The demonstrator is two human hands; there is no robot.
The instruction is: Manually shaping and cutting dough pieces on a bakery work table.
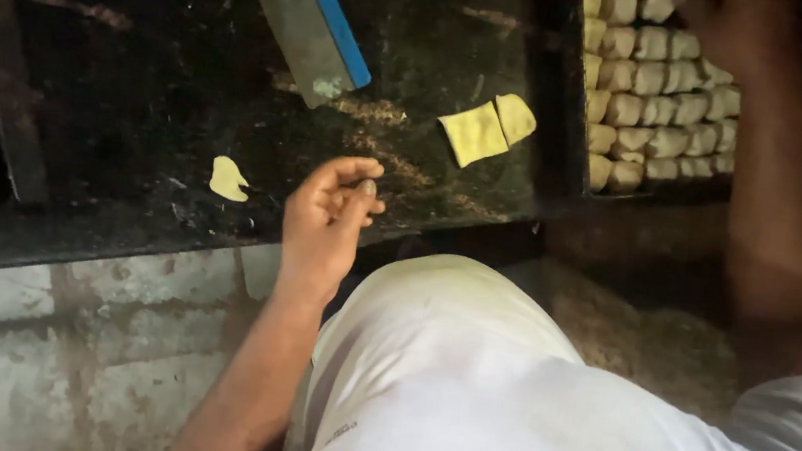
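My left hand (pixel 327 212) hovers at the front edge of a dark worktop (pixel 155 87), fingers loosely curled, holding nothing I can see. A small scrap of yellow dough (pixel 227 179) lies to its left. Two flat yellow dough pieces (pixel 488 127) lie further back to the right. A metal scraper with a blue handle (pixel 317 35) rests behind the hand. My right hand (pixel 736 27), blurred, reaches over a dark tray (pixel 569 164) filled with several rows of pale dough blocks (pixel 664 84); whether it grips one is unclear.
Flour or crumbs (pixel 382 128) are scattered on the worktop. A brick wall (pixel 56 337) runs below the worktop's front edge. My white-clad lap (pixel 463 384) fills the lower right. A dark slanted edge (pixel 10 121) borders the worktop's left side.
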